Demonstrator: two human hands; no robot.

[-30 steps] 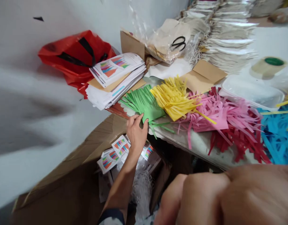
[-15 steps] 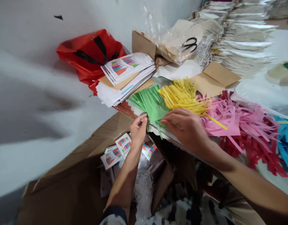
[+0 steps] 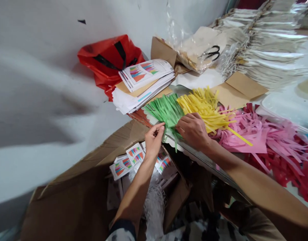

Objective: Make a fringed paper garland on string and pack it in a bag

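Observation:
A green fringed paper lies at the table's front edge, its cut strips fanned toward the back. My left hand is closed in a pinch at its near left corner, thumb against forefinger. From the right, my right hand has its fingers closed on the near right part of the same paper, and the fingertips are partly hidden. The paper's near edge looks bunched between the two hands. Beside it, just behind my right hand, is a yellow fringed paper.
Pink fringed paper and red fringed paper lie to the right. Behind are a stack of printed sheets, a red bag, scissors in clear plastic and a brown envelope. Below, an open cardboard box holds printed cards.
My right hand has moved left onto the green fringed paper, whose near edge is now more gathered. My left hand keeps its pinch. The whole view has shifted slightly.

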